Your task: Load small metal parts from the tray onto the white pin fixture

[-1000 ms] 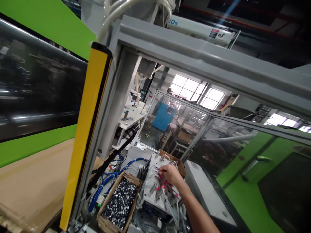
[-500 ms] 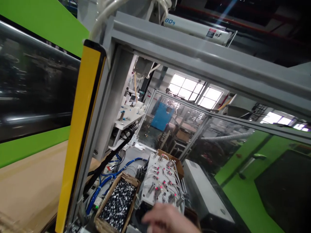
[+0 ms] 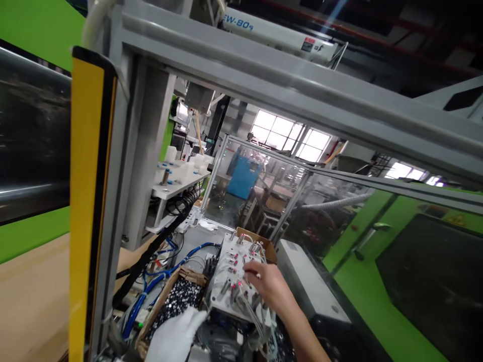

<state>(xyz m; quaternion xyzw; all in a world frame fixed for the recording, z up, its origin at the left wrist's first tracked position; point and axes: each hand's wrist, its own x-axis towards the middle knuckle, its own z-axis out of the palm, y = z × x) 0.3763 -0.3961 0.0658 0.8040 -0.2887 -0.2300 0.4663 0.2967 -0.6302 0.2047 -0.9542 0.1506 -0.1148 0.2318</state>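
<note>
My right hand (image 3: 266, 282) is bare and rests with bent fingertips on a white fixture plate (image 3: 226, 286) studded with metal pins, small red lights and thin clear tubes. Whether it pinches anything is hidden by the fingers. My left hand (image 3: 174, 336), in a white glove, lies low in the picture over a cardboard box of small shiny metal parts (image 3: 171, 307). Its fingers stretch toward the plate's near corner, and nothing shows in them.
A yellow light-curtain post (image 3: 86, 201) and a grey machine frame (image 3: 287, 95) stand around the opening. Blue cables (image 3: 162, 274) run left of the box. A white shelf with cylinders (image 3: 177, 180) is behind. Clear guard panels (image 3: 339, 211) and green machine covers (image 3: 396, 281) close the right side.
My right hand left the plate, dropped low, and is back on it now. My gloved left hand has come into view over the parts box. The camera has swung to the right.
</note>
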